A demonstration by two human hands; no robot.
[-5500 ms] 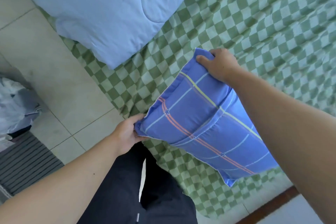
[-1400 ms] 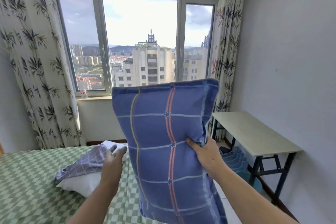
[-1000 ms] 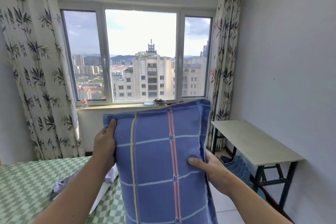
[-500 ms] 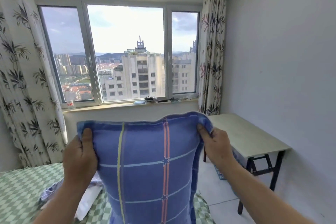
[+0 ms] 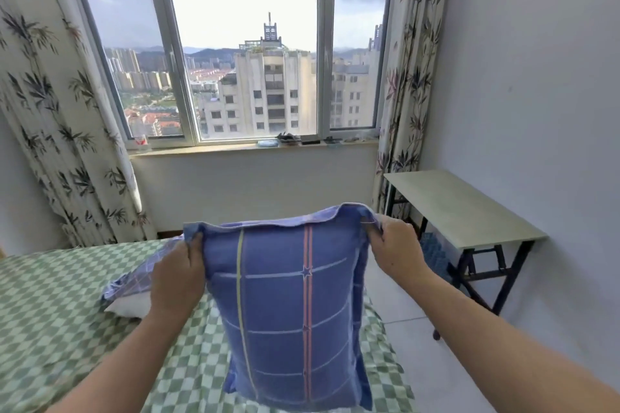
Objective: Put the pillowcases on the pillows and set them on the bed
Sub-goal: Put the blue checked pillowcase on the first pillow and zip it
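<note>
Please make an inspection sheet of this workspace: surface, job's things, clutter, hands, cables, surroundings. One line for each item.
Surface: bed with green checkered sheet, somewhat wrinkled.
Job's things: blue plaid pillow in its case, held upright above the bed; second pillow lies on the bed, white filling showing out of its grey-blue case.
Clutter: small items on the windowsill, too small to identify.
Hands: left hand and right hand each grip a top corner of the blue plaid pillow.
Cables: nothing seen.
Surroundings: window, floral curtains, folding table by the right wall.

pillow (image 5: 288,305) over bed (image 5: 50,329) (table (image 5: 459,208) right)
</note>
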